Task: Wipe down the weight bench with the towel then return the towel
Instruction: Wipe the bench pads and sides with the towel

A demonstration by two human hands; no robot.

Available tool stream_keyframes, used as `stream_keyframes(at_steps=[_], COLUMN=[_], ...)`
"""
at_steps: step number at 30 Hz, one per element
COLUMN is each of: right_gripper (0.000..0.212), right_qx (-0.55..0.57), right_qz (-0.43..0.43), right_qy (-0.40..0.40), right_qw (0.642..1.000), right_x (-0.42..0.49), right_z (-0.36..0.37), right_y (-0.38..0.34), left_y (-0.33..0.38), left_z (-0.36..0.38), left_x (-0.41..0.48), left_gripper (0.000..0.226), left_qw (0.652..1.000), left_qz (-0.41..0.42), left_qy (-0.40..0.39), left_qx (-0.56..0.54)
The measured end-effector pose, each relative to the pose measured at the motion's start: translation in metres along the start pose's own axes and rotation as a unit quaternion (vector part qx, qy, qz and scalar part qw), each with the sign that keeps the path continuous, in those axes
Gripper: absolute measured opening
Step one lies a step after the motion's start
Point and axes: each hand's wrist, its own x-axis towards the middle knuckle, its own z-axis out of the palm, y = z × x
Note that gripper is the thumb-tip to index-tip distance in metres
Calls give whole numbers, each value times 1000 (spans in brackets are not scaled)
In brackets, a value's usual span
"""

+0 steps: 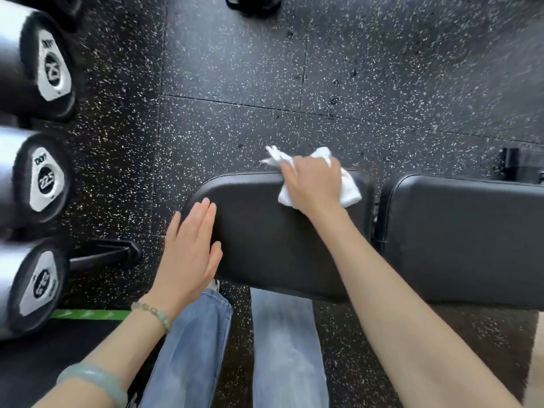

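Nearest the camera stood two legs in faded blue jeans (282,348), with a pale shoe tip (213,285) showing just under the left hand. The left forearm wore a pale green bangle (94,378), and a beaded bracelet (153,313) sat at the wrist. The left hand (188,248) lay flat, its fingers straight and close together, against the rounded left end of the black padded surface (265,231) of the weight bench. Farther across that pad, the right hand (313,184) had its fingers curled over a bunched white towel (350,192) and pressed it down at the far edge. Corners of cloth stuck out beyond the knuckles and over the edge. To the right, across a narrow gap, lay a second black pad (465,237) of the same bench. Beyond and around it spread a black rubber floor (235,69) flecked with white and divided by tile seams. Along the left side, round-ended dumbbells (44,181) lay in a row, their end caps blurred, with a green stripe (88,314) on the ground below the nearest one.
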Motion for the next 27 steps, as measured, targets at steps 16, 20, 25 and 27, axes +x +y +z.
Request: stream_keyframes(at_steps=[16,20,25,27], right_gripper=[45,40,26,26], right_qx=[92,32,53,78], right_qz=[-36,-89,-263,-315], right_qy=[-175,-175,-178,-190], right_qw=[980,980,947,927], right_x=[22,26,30,36], right_z=[-15,-22,-18,-14], right_y=[122,97,-43,-89], left_y=[54,57,55,53], left_z=[-11,-10,-7,-4], left_x=[26,28,27,25], left_gripper=[112,113,112,108], left_qw=[985,986,987,988], left_qz=[-124,-135,-140,-142], left_qy=[-93,-78,-68,-60], left_qx=[80,65,40,30])
